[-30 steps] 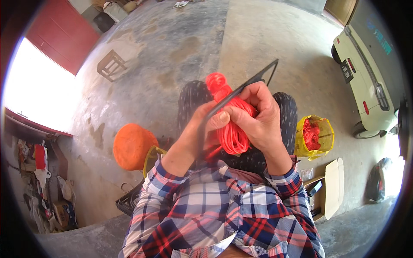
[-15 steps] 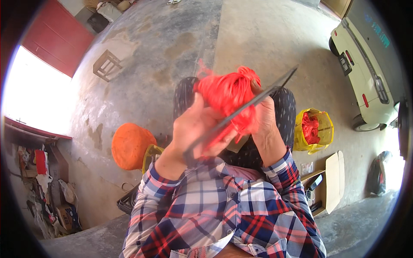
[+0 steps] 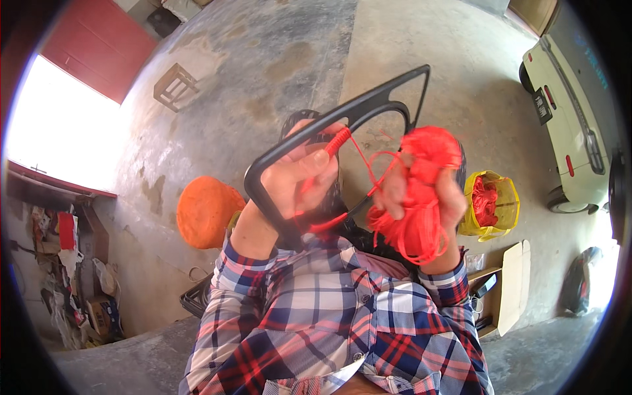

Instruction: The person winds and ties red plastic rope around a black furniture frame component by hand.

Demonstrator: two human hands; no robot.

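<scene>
My left hand (image 3: 306, 172) grips a black frame (image 3: 355, 109) with a curved inner bar, tilted up over my lap. Red cord is wound in tight turns (image 3: 338, 141) along part of that inner bar, close to my fingertips. To the right, my right hand (image 3: 451, 201) is closed round a loose bundle of red cord (image 3: 424, 230), its fingers partly buried in the strands. A single strand runs from the wound part across to the bundle. Motion smears both hands a little.
An orange round stool (image 3: 207, 212) stands at my left, a small wooden stool (image 3: 175, 87) farther off. At my right are a yellow bag (image 3: 508, 207) holding red cord and an open cardboard box (image 3: 515, 286). A pale vehicle (image 3: 571, 131) is parked far right.
The frame has swung from nearly edge-on to showing its opening. My right hand has drawn the red bundle right and down, away from my left hand, baring the strand between.
</scene>
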